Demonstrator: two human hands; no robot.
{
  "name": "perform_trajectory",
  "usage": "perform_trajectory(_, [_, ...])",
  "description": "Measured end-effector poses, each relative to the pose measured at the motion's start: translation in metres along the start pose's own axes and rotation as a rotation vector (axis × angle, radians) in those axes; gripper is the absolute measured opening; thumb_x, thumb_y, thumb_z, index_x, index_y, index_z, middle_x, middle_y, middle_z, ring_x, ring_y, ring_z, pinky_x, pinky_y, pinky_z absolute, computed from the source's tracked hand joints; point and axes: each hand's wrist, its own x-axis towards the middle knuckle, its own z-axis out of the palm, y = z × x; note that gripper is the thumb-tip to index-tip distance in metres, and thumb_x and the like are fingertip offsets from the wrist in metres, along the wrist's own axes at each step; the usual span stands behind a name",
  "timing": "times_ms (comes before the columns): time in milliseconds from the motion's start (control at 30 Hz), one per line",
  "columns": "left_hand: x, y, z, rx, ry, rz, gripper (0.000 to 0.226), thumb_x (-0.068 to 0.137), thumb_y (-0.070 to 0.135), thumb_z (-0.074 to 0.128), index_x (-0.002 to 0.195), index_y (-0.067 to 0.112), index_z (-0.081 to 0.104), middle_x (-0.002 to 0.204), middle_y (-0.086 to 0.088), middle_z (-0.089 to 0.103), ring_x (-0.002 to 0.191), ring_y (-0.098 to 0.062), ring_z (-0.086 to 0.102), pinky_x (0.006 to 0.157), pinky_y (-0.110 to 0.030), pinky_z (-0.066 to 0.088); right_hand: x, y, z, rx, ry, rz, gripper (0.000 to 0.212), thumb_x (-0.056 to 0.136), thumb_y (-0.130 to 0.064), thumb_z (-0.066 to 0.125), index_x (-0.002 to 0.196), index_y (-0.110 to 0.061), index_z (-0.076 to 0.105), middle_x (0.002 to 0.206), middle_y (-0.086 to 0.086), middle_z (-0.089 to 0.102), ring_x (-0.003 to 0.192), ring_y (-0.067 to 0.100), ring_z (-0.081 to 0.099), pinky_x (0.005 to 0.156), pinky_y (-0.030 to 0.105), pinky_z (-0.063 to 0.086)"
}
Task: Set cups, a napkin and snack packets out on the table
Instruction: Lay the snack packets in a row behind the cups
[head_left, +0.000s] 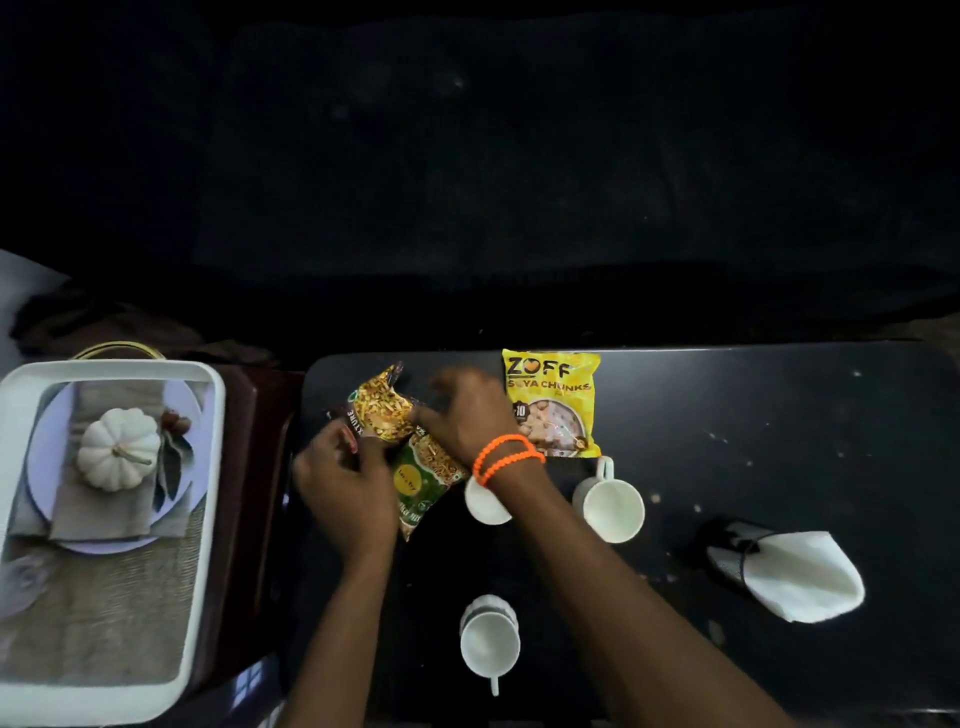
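I see both hands over the far left of the black worktop (779, 415): my left hand (345, 488) has its fingers closed on the near edge of a brown-and-yellow snack packet (382, 415), and my right hand (467, 415) pinches its other side. A green packet (426, 480) lies beneath, touching it. The yellow soya packet (553, 402) lies flat just right, three white cups (610, 501) nearer me, and the napkin (800, 577) well right.

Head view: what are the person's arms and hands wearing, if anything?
Both forearms are bare, with no sleeves in view. The right hand has two thin bright orange beaded bracelets around its wrist. The left hand and its wrist carry nothing visible: no watch, glove or band. No rings can be made out on either hand.
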Motion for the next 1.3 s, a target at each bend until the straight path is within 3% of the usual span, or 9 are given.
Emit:
perform_trajectory(100, [0.032,-0.02,-0.009,0.087,-0.057,-0.252,0.051,0.102,0.033,0.061,0.139,-0.001,0.059,0.14,-0.028,0.058,0.129,-0.043,0.057,0.104,-0.04,0.045,0.016,-0.019,0.03,0.004,-0.051,0.041,0.064,0.081,-0.051,0.079,0.131,-0.014,0.064,0.129,0.016,0.07,0.121,0.036,0.064,0.102,0.045,0.053])
perform_trajectory(300, [0.059,-0.012,-0.007,-0.096,-0.3,-0.258,0.042,0.098,0.049,0.061,0.117,0.013,0.07,0.102,0.0,0.076,0.084,-0.009,0.072,0.059,-0.023,0.046,0.028,-0.03,0.056,0.185,-0.033,0.106,0.063,0.08,-0.033,0.087,0.133,-0.009,0.066,0.13,0.014,0.071,0.122,0.032,0.066,0.104,0.042,0.055])
perform_trajectory(467, [0.063,0.019,-0.012,-0.322,-0.328,-0.282,0.069,0.091,0.047,0.071,0.152,0.029,0.045,0.14,0.0,0.064,0.113,-0.018,0.07,0.085,-0.039,0.063,0.022,-0.034,0.019,0.434,0.127,0.089,0.048,0.075,-0.024,0.09,0.119,-0.012,0.075,0.115,0.007,0.077,0.107,0.021,0.072,0.096,0.038,0.059])
perform_trajectory(567, [0.041,0.06,-0.003,-0.516,-0.527,-0.253,0.03,0.095,0.038,0.072,0.123,0.031,0.069,0.107,0.006,0.078,0.089,-0.009,0.078,0.063,-0.027,0.063,0.017,-0.019,-0.032,0.573,0.206,0.086,0.035,0.075,-0.011,0.088,0.109,-0.012,0.077,0.107,0.01,0.079,0.098,0.023,0.074,0.093,0.047,0.06])
perform_trajectory(633, [0.017,0.086,0.014,-0.527,-0.606,-0.224,0.012,0.097,0.027,0.07,0.108,0.025,0.071,0.101,-0.003,0.077,0.089,-0.016,0.076,0.067,-0.031,0.064,0.011,0.0,-0.069,0.701,0.22,0.102,0.034,0.075,0.0,0.084,0.107,-0.01,0.077,0.105,0.015,0.076,0.099,0.031,0.072,0.095,0.054,0.059])
perform_trajectory(867, [-0.079,0.143,0.093,-0.437,-0.913,-0.284,0.014,0.098,0.023,0.069,0.112,0.018,0.069,0.058,0.008,0.069,0.055,-0.01,0.058,0.08,-0.041,0.062,-0.013,0.107,-0.173,0.748,0.34,0.255,0.055,0.075,0.014,0.076,0.123,-0.011,0.066,0.105,0.013,0.059,0.09,0.031,0.065,0.07,0.039,0.055])
perform_trajectory(1067, [-0.129,0.132,0.137,0.049,-1.125,0.064,0.02,0.087,0.041,0.073,0.099,0.024,0.071,0.09,-0.005,0.071,0.09,-0.029,0.07,0.087,-0.046,0.06,-0.019,0.194,-0.182,0.41,0.4,0.363,0.067,0.073,0.005,0.084,0.134,-0.012,0.063,0.12,0.009,0.059,0.108,0.027,0.062,0.091,0.04,0.057])
perform_trajectory(1167, [-0.118,0.125,0.157,0.337,-0.986,0.39,0.031,0.094,0.036,0.068,0.113,0.014,0.074,0.118,-0.012,0.074,0.109,-0.031,0.068,0.094,-0.042,0.056,-0.032,0.219,-0.17,0.125,0.394,0.438,0.075,0.067,-0.01,0.094,0.136,-0.013,0.063,0.137,0.018,0.055,0.126,0.033,0.055,0.108,0.032,0.043])
perform_trajectory(1300, [-0.108,0.126,0.181,0.455,-0.881,0.707,0.049,0.097,0.026,0.063,0.145,0.019,0.056,0.14,-0.014,0.055,0.13,-0.033,0.054,0.102,-0.043,0.05,-0.05,0.23,-0.153,0.141,0.476,0.347,0.076,0.067,-0.011,0.094,0.136,-0.01,0.064,0.145,0.018,0.05,0.132,0.031,0.051,0.104,0.017,0.033])
